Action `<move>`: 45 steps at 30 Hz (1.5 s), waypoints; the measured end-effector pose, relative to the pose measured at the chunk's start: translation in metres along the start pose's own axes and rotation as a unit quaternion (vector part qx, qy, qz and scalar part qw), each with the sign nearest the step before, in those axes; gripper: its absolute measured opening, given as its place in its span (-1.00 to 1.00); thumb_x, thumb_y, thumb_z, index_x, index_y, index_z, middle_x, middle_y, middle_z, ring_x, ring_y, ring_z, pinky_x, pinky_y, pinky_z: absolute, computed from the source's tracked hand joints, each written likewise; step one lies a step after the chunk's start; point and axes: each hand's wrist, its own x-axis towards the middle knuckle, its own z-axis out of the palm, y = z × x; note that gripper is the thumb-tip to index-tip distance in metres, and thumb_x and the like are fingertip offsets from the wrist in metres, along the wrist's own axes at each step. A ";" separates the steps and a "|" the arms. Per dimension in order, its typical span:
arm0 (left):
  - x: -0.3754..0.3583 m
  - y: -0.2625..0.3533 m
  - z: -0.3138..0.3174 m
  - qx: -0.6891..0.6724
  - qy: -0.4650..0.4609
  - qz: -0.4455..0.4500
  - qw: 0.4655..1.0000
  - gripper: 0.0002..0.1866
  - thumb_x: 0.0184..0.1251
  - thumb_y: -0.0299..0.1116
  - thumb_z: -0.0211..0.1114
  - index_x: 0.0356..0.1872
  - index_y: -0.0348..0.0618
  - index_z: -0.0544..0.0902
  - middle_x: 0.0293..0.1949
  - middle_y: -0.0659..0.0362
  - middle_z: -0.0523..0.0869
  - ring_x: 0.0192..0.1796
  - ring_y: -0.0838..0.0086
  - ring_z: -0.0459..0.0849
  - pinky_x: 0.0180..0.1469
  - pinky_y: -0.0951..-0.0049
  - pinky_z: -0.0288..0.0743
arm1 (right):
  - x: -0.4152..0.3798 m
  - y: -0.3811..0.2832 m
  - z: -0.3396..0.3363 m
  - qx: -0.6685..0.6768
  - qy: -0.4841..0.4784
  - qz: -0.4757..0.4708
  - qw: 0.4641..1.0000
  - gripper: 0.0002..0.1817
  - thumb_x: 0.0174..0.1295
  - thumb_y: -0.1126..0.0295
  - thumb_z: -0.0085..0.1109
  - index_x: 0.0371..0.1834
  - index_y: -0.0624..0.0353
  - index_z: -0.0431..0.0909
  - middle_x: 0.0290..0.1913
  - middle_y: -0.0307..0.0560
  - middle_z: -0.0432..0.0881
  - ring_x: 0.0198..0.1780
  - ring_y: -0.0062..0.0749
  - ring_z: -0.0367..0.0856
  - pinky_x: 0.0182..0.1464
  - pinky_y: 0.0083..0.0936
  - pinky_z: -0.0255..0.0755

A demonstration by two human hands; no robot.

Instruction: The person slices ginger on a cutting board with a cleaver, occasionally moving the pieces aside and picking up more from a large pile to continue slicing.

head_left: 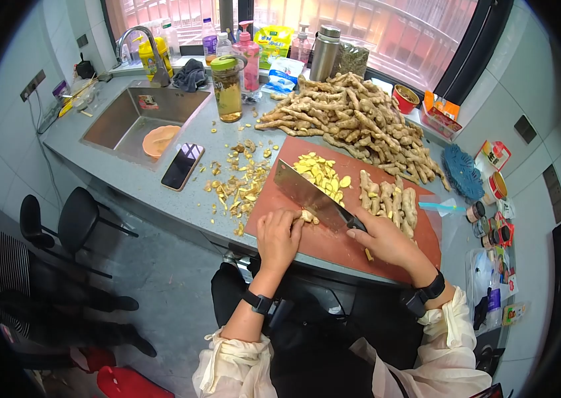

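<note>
My right hand [379, 237] is closed around the black handle of a cleaver [312, 192], its broad blade slanting up to the left over the cutting board [267, 211]. Bent fingers of my left hand [278, 237] press a small piece of ginger [308, 217] to the board, right by the blade's lower side. Behind the blade lies a heap of yellow ginger slices [321, 174]. Several whole ginger roots [390, 202] lie side by side on the right part of the board.
A large pile of ginger roots [360, 119] covers the counter behind the board. Ginger scraps [237, 182] and a phone [183, 166] lie left of it, near a sink [111, 126]. A lidded tea bottle [228, 93] stands behind. Jars [480, 219] line the right side. A person's legs [61, 298] show lower left.
</note>
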 end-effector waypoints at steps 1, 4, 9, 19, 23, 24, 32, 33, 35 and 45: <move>0.000 0.000 0.000 0.000 0.000 0.000 1.000 -0.83 0.31 -0.35 0.50 -0.13 -0.08 0.73 -0.11 0.21 0.78 -0.02 0.23 0.69 0.16 0.23 0.39 | 0.000 -0.002 -0.001 -0.001 -0.013 0.011 1.000 -0.62 0.55 0.19 0.21 0.18 0.23 0.42 -0.02 0.37 0.69 0.06 0.36 0.66 0.09 0.07 0.50; 0.000 0.000 0.000 0.001 -0.008 -0.008 1.000 -0.84 0.31 -0.35 0.50 -0.13 -0.05 0.75 -0.09 0.23 0.78 -0.01 0.26 0.69 0.20 0.22 0.39 | 0.000 -0.004 -0.001 -0.012 -0.018 0.006 1.000 -0.62 0.54 0.20 0.21 0.18 0.25 0.43 -0.03 0.39 0.68 0.06 0.37 0.66 0.09 0.08 0.50; 0.000 0.000 0.000 0.002 -0.004 -0.002 1.000 -0.84 0.31 -0.35 0.50 -0.13 -0.06 0.75 -0.09 0.23 0.78 -0.02 0.26 0.69 0.19 0.23 0.40 | 0.001 -0.008 -0.002 -0.040 -0.019 0.008 0.999 -0.63 0.53 0.22 0.22 0.17 0.27 0.42 -0.05 0.42 0.68 0.05 0.39 0.66 0.08 0.11 0.50; 0.001 0.000 0.000 0.001 -0.007 -0.006 1.000 -0.84 0.32 -0.36 0.49 -0.15 -0.07 0.73 -0.09 0.23 0.78 -0.02 0.26 0.68 0.19 0.22 0.39 | 0.002 -0.012 0.005 -0.107 0.000 0.000 0.994 -0.64 0.52 0.23 0.22 0.12 0.27 0.39 -0.23 0.40 0.71 -0.10 0.42 0.70 -0.03 0.15 0.55; 0.002 0.000 0.000 -0.003 -0.007 -0.004 1.000 -0.84 0.31 -0.37 0.49 -0.15 -0.08 0.72 -0.10 0.23 0.77 -0.02 0.26 0.68 0.19 0.22 0.39 | 0.008 -0.010 0.013 -0.127 -0.009 0.008 0.992 -0.63 0.52 0.21 0.21 0.10 0.28 0.39 -0.22 0.40 0.71 -0.10 0.41 0.71 -0.05 0.17 0.55; 0.002 0.000 0.000 -0.005 -0.008 -0.004 1.000 -0.83 0.30 -0.37 0.50 -0.14 -0.08 0.72 -0.10 0.23 0.77 -0.02 0.26 0.68 0.18 0.22 0.39 | 0.012 -0.007 0.017 -0.127 -0.003 0.000 0.992 -0.63 0.52 0.20 0.21 0.09 0.28 0.39 -0.21 0.40 0.72 -0.10 0.41 0.71 -0.06 0.18 0.54; 0.002 0.001 -0.002 -0.007 -0.005 0.001 1.000 -0.84 0.30 -0.37 0.50 -0.15 -0.08 0.73 -0.11 0.22 0.77 -0.02 0.25 0.68 0.17 0.22 0.39 | 0.033 -0.008 0.039 -0.109 0.015 -0.009 0.994 -0.63 0.53 0.21 0.22 0.13 0.24 0.37 -0.18 0.42 0.70 -0.10 0.45 0.68 -0.06 0.19 0.51; 0.001 0.002 -0.002 -0.007 -0.005 0.000 1.000 -0.84 0.30 -0.37 0.50 -0.15 -0.08 0.73 -0.11 0.22 0.77 -0.02 0.25 0.68 0.17 0.22 0.39 | 0.033 -0.008 0.037 -0.100 0.008 -0.008 0.995 -0.63 0.53 0.21 0.21 0.15 0.24 0.37 -0.15 0.42 0.70 -0.07 0.44 0.68 -0.04 0.19 0.51; 0.002 0.001 -0.002 -0.003 -0.007 0.002 1.000 -0.84 0.30 -0.37 0.50 -0.15 -0.08 0.73 -0.11 0.22 0.77 -0.02 0.25 0.68 0.17 0.22 0.39 | 0.031 -0.006 0.033 -0.092 0.004 -0.008 0.996 -0.62 0.54 0.21 0.21 0.17 0.24 0.38 -0.11 0.42 0.70 -0.05 0.43 0.68 -0.02 0.18 0.51; 0.000 0.001 -0.001 -0.008 -0.001 -0.003 1.000 -0.84 0.30 -0.37 0.50 -0.16 -0.07 0.72 -0.12 0.23 0.76 -0.02 0.26 0.69 0.18 0.22 0.40 | 0.014 0.005 0.022 -0.060 0.032 -0.020 0.997 -0.63 0.51 0.20 0.24 0.10 0.28 0.42 -0.10 0.42 0.71 -0.01 0.43 0.67 0.04 0.16 0.51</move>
